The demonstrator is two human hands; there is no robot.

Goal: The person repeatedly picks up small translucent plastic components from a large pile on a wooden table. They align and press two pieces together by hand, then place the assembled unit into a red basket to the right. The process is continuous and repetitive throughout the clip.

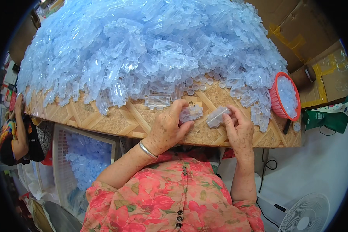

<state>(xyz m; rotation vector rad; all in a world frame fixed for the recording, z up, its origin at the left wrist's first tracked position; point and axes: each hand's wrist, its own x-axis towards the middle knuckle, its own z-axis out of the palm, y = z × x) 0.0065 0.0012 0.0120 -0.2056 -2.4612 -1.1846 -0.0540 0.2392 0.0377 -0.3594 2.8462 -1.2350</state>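
My left hand (169,124), with a silver bangle at the wrist, is closed around a clear plastic piece (191,113) near the table's front edge. Thumb and fingers of my right hand (239,127) pinch a second clear plastic piece (217,117). The two pieces are a short gap apart, above the tabletop. Just beyond my left hand lies a flat clear plastic part (157,101). Small round clear caps (203,80) lie scattered on the far side of my hands. A huge heap of bluish clear plastic parts (150,46) rises behind them.
On the right, a red basket (275,101) holds small clear pieces. The patterned table (137,121) curves across. Cardboard boxes (336,73) stand at far right, a white fan (303,218) below. At lower left is a white crate (60,154) of clear parts. Another person's arm (20,133) shows at left.
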